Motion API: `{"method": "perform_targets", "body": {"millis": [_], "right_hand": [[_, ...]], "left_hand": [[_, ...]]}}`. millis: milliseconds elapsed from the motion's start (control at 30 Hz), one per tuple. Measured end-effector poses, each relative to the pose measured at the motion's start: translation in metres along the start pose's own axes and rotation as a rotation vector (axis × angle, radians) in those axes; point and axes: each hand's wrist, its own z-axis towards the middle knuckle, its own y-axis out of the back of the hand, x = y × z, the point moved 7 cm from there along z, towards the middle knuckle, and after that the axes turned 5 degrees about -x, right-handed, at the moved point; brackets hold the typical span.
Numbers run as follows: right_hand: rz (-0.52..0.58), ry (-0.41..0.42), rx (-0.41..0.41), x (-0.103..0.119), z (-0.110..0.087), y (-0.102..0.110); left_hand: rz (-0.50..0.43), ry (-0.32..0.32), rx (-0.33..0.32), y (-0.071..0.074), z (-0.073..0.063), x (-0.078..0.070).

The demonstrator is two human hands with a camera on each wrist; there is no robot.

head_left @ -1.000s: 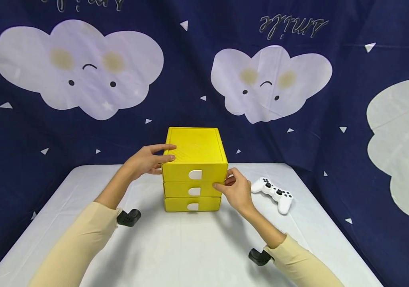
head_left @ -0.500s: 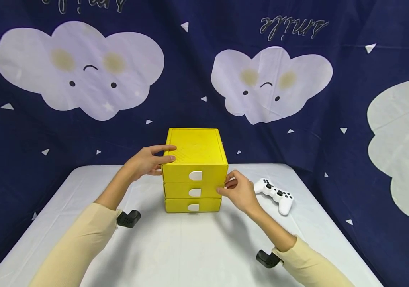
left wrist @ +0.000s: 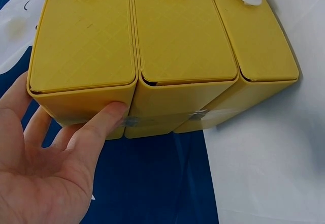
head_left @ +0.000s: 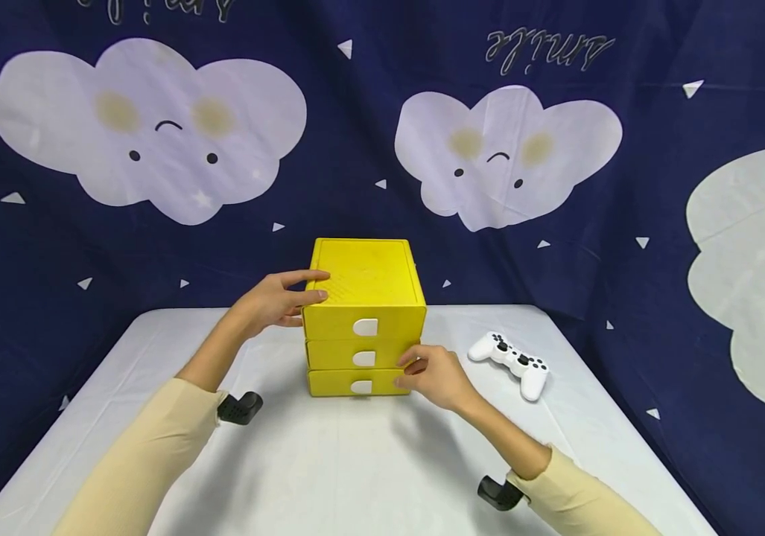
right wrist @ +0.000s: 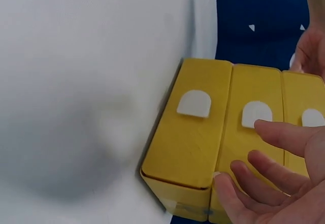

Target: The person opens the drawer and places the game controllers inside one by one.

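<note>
A yellow three-drawer unit (head_left: 365,272) stands on the table with all its drawers pushed in. Each drawer front bears a white rounded tab; the bottom tab (head_left: 361,387) and middle tab (right wrist: 257,114) are among them. My left hand (head_left: 273,301) rests at the unit's upper left edge, two fingers lying over the top and others against the side; the left wrist view shows a fingertip on the side panel (left wrist: 86,104). At the unit's right front, my right hand (head_left: 441,378) has loosely bent fingers spread before the middle and bottom drawers (right wrist: 188,142), holding nothing.
A white game controller (head_left: 509,363) lies on the white-covered table (head_left: 328,469), right of the unit. Behind hangs a dark blue cloth (head_left: 348,141) printed with clouds. Both wrists carry black camera mounts, the left mount (head_left: 240,408) and right mount (head_left: 499,493).
My right hand has drawn back slightly from the unit's right side, then moved down and left to the lower drawer fronts. The left hand and drawer unit stay put.
</note>
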Motion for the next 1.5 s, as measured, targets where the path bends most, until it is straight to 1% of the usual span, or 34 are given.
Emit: {"method": "perform_targets", "body": {"millis": [200, 400, 533, 767, 1000, 1100, 1200, 1300, 1500], "right_hand": [[-0.020, 0.026, 0.046, 0.000, 0.002, -0.019], [0.007, 0.051, 0.096, 0.002, 0.004, -0.036], [-0.003, 0.066, 0.100, 0.002, 0.006, -0.044], [-0.034, 0.047, 0.100, 0.002, 0.011, -0.051], [-0.016, 0.051, 0.125, -0.004, 0.016, -0.063], [-0.040, 0.083, 0.121, -0.004, 0.017, -0.067], [-0.074, 0.125, 0.098, -0.003, 0.020, -0.069], [-0.083, 0.149, 0.073, -0.002, 0.021, -0.068], [-0.066, 0.149, 0.057, -0.003, 0.023, -0.066]], "left_hand": [[-0.002, 0.006, -0.005, 0.001, -0.001, 0.001], [-0.003, 0.002, -0.001, 0.000, -0.001, 0.001], [-0.010, 0.000, 0.007, 0.000, 0.000, -0.001], [0.001, -0.002, -0.005, 0.001, 0.000, -0.002], [-0.002, 0.003, -0.001, 0.000, 0.001, 0.000], [-0.005, 0.002, 0.001, 0.000, 0.000, 0.001], [-0.006, 0.000, -0.002, 0.000, 0.000, 0.001], [-0.005, -0.002, 0.001, 0.000, 0.001, 0.001], [0.001, -0.009, 0.008, -0.002, 0.002, 0.000]]}}
